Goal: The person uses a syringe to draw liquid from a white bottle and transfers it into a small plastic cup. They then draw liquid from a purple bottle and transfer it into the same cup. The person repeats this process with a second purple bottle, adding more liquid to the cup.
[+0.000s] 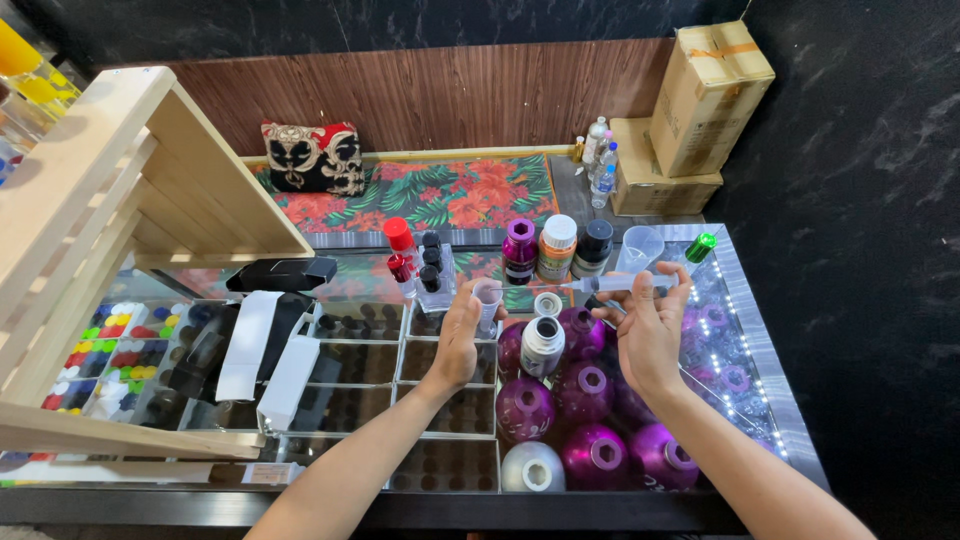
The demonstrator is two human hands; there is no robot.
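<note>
The left hand (pixel 458 340) grips a small clear cup (pixel 487 301) upright while the raised right hand (pixel 650 330) pinches a syringe (pixel 620 283) held level, its tip pointing toward the cup.

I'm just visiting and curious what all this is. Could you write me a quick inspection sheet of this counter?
Surface: glass-topped counter with divided compartments beneath and a metal rim.
Job's things: left hand holds a small clear cup; right hand holds a syringe level, tip toward the cup.
Clutter: purple round bottles, a silver one, white open bottle, capped bottles, small red and black vials, clear funnel, tray of coloured caps.
Fingers: both hands closed around their items.
Cables: string of small lights along the right edge.
Surroundings: wooden rack, floral mat, cushion, cardboard boxes, dark wall.
</note>
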